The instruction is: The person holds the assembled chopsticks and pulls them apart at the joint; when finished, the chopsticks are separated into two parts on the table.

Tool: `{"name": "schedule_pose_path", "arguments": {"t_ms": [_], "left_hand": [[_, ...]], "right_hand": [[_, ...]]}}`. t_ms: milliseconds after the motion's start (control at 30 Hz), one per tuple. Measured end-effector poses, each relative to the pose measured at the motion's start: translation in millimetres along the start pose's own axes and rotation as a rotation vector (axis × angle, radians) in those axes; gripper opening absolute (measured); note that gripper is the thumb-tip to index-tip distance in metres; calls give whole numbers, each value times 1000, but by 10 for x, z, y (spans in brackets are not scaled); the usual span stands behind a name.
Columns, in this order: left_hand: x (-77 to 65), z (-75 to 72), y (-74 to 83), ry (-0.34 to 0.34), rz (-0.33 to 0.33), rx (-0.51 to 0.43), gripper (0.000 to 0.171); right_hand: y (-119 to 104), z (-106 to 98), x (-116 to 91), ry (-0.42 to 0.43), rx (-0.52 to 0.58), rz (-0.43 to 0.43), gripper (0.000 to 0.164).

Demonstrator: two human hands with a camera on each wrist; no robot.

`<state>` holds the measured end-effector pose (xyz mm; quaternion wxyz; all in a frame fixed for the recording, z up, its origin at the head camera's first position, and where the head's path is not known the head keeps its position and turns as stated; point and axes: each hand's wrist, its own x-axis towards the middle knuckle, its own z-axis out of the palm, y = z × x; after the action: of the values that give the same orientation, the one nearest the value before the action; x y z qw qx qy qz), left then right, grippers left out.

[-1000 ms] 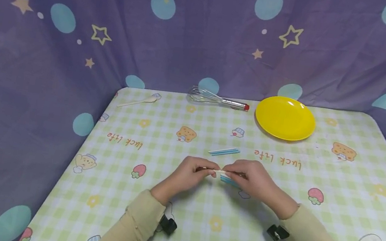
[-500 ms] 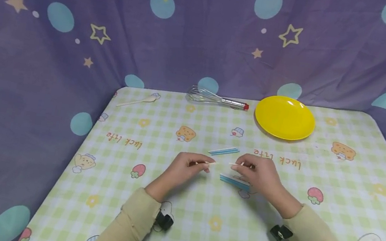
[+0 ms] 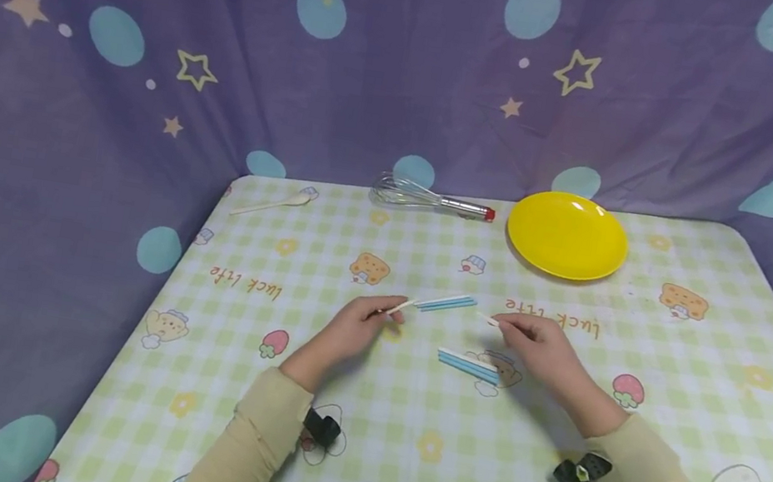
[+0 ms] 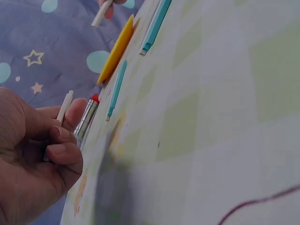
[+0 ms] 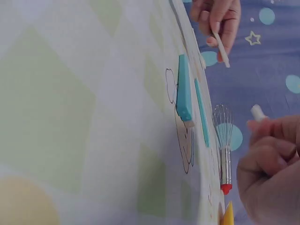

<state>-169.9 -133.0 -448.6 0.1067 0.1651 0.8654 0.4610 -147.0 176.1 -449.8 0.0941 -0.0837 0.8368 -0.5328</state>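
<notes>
My left hand (image 3: 352, 327) pinches a thin white stick (image 3: 402, 308) between thumb and fingertips, just above the table at centre left. Its narrower tip shows in the left wrist view. To the right, my right hand (image 3: 542, 350) pinches another white stick (image 3: 488, 319), whose end juts toward the left hand. The two sticks are apart, and each is partly covered by fingers. Between the hands lies a far group of blue and white sticks (image 3: 448, 306). A second, nearer group of blue and white sticks (image 3: 468, 368) rests side by side, closer to me.
A yellow plate (image 3: 567, 238) stands at the back right. Left of it lies a whisk (image 3: 466, 207) with a red handle end. A pale spoon (image 3: 270, 207) is at the back left. A checked cloth (image 3: 379, 476) covers the table, and a purple curtain (image 3: 410, 93) hangs behind.
My hands, together at first over a white stick, have moved apart, left hand leftward and right hand rightward, each with a white stick. The nearer stick group is now fully uncovered.
</notes>
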Motion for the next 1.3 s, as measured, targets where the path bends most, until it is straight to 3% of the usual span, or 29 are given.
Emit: {"name": "schedule_pose_path", "arguments": {"t_ms": [133, 333, 500, 600, 767, 933, 1067, 1200, 1300], "left_hand": [[41, -21, -50, 34, -55, -72, 37], [103, -55, -111, 193, -188, -233, 26], [103, -117, -154, 294, -243, -308, 22], [100, -150, -178, 304, -265, -377, 23], [110, -180, -184, 255, -264, -460, 28], [145, -169, -165, 198, -239, -461, 34], [224, -110, -164, 210, -217, -435, 34], [327, -22, -138, 270, -198, -323, 26], [398, 43, -93, 319, -198, -181, 16]], "right_hand": [[23, -48, -12, -68, 98, 45, 32], [59, -80, -12, -150, 263, 92, 32], [84, -83, -17, -136, 275, 126, 33], [96, -89, -25, -100, 247, 149, 36], [116, -87, -33, -48, 254, 195, 38], [126, -71, -42, -66, 281, 197, 35], [129, -52, -49, -109, 258, 156, 33], [124, -8, -53, -142, 214, 146, 30], [107, 30, -54, -139, 164, 161, 27]]}}
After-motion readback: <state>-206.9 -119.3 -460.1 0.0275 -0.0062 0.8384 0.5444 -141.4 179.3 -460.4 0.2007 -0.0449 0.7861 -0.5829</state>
